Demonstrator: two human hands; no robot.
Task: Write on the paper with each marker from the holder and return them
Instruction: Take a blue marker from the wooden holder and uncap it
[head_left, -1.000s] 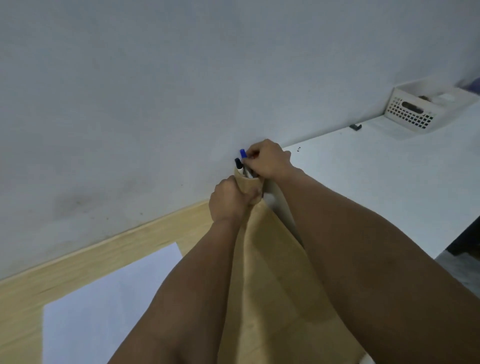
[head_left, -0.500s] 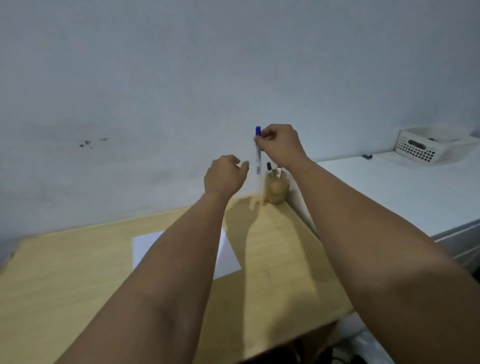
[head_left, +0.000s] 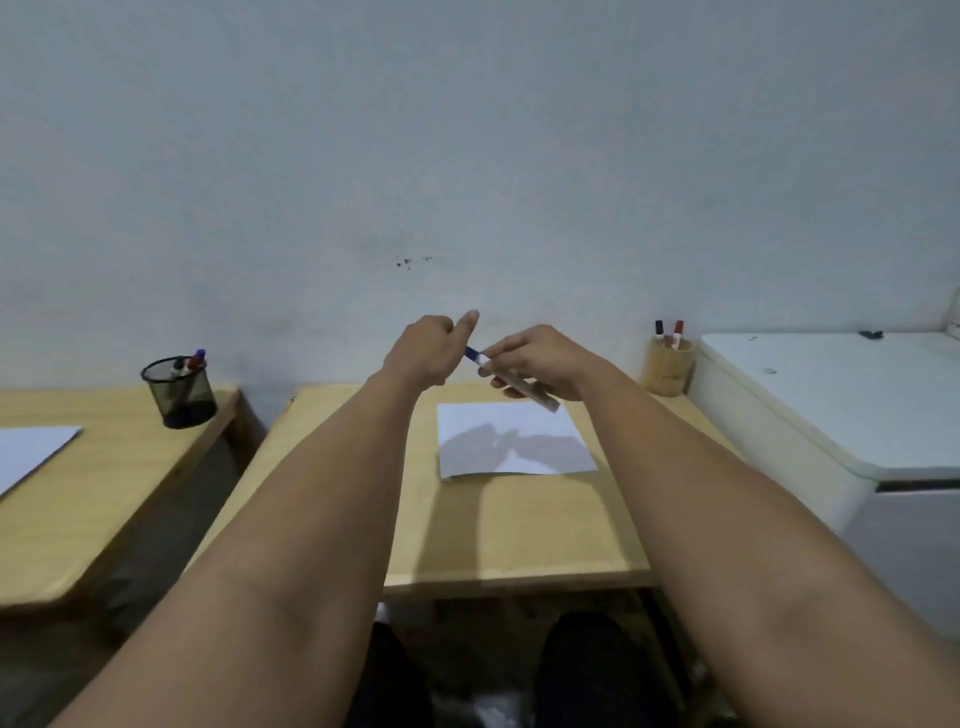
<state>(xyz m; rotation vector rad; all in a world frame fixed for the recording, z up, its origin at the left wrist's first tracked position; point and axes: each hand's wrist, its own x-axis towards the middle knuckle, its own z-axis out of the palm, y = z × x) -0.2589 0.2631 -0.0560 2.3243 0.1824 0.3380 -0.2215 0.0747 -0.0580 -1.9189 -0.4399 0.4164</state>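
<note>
**Above the paper: the blue marker is being uncapped**

Above the paper (head_left: 511, 440), on the middle wooden table (head_left: 519, 530), the blue marker (head_left: 511, 378) is held in the air between both hands. Its white barrel is closed in the fingers of the right hand (head_left: 540, 366), while the blue cap end is pinched by the left hand (head_left: 428, 349), thumb raised. The step in hand is judged to be pulling the cap off. It is best done with the barrel kept steady and the cap drawn straight along the marker's length, not bent sideways, so that the tip is not jerked loose over the sheet. The long axis runs diagonally, the capped end pointing up and to the left, the tail down and to the right. Two more markers stand in the wooden holder (head_left: 668, 366) at the table's far right corner, well apart from the hands.
</note>
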